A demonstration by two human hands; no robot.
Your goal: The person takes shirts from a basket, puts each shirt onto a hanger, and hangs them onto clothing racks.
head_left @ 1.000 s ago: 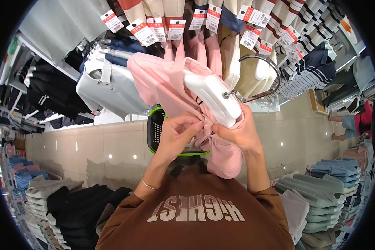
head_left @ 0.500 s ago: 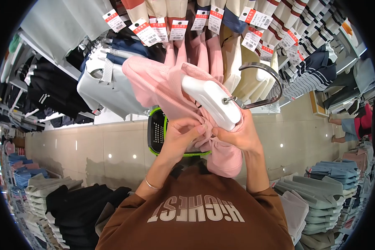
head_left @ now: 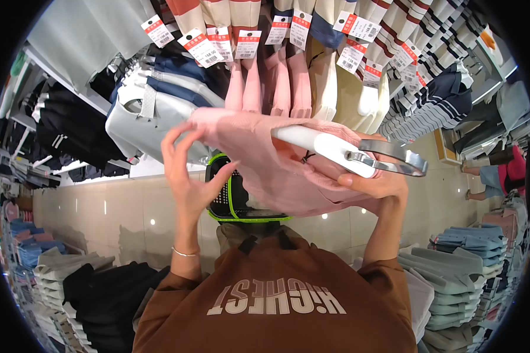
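A pink ribbed garment (head_left: 259,159) hangs from a white hanger (head_left: 330,152) with a metal hook in front of me. My right hand (head_left: 380,182) grips the hanger's right end together with the pink fabric, thumb on the near side. My left hand (head_left: 188,170) is open beside the garment's left shoulder, fingers and thumb spread. Its fingertips are at the fabric's edge; whether they touch it I cannot tell. Below the garment, a black basket with a green rim (head_left: 232,203) is partly hidden.
Ahead hang several pink garments (head_left: 281,85), striped tops and price tags (head_left: 247,44). Grey polo shirts (head_left: 150,126) hang at left. Folded clothes (head_left: 450,282) are stacked behind on both sides. At far right stands a person in a pink top (head_left: 515,170). The floor is tiled (head_left: 129,206).
My left hand has let go of the bunched fabric and moved left, opening. The garment has spread out, and the hanger has turned flatter and shifted right with my right hand.
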